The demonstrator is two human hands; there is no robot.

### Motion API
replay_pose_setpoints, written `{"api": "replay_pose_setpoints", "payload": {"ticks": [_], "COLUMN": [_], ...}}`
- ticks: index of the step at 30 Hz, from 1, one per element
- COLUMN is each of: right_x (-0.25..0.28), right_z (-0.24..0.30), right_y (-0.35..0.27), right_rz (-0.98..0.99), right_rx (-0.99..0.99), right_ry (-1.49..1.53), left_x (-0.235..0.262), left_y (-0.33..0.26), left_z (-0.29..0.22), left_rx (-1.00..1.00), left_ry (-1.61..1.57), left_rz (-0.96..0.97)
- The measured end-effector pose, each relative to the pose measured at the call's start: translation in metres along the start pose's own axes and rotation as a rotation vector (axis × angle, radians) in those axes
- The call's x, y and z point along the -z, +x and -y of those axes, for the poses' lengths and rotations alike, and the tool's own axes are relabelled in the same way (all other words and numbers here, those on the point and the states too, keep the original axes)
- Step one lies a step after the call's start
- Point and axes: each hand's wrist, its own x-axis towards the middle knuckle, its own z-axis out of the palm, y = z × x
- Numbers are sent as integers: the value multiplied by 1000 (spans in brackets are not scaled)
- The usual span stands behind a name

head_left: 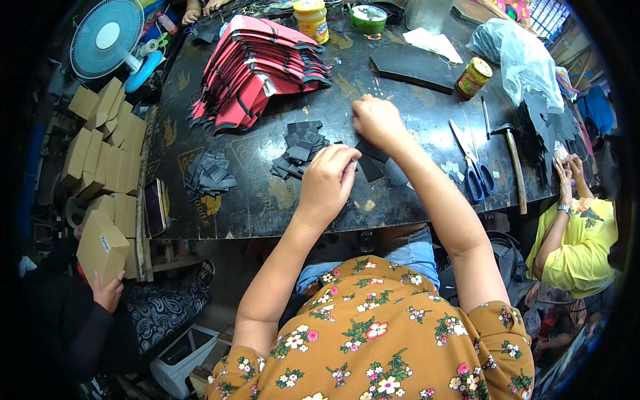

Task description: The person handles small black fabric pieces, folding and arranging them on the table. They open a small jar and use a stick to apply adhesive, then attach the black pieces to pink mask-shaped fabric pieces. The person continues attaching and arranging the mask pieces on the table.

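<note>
A flat black cut piece [371, 167] lies on the dark desk [267, 207] between the person's two hands, where both can reach it. The left hand [328, 181] is curled shut just beside its near-left edge, fingers pinched as if around a small bit, though what sits inside the pinch cannot be made out. The right hand [377, 120] rests knuckles-up just beyond the piece, fingers folded down onto the desk, apparently pressing or steadying something thin; whether it grips anything cannot be told.

Just left of the left hand sits a loose heap of small black pieces [299, 148], close enough to draw from. Farther left lies a second dark bundle [208, 175]. Beyond the right hand rises a fanned stack of red-and-black panels [260, 67]. Off to the right, blue-handled scissors [473, 170] and a hammer [513, 163] lie parked within reach.
</note>
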Motion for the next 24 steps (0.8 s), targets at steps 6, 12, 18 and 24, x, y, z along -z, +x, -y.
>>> {"api": "replay_pose_setpoints", "payload": {"ticks": [6,12,18,24], "right_x": [60,114,104,112], "right_z": [-55,-45,-3,-10], "right_y": [-74,-160,-180,-169], "right_rz": [88,185,-1,-46], "right_rx": [-66,-216,35,-221], "right_ry": [19,78,307,291], "left_x": [-22,-36,-49,-58], "left_y": [30,54,60,54], "left_z": [10,21,25,14], "left_rx": [-102,-138,-242,-217], "left_ry": [89,266,337,249], "left_rz": [200,475,416,83]}}
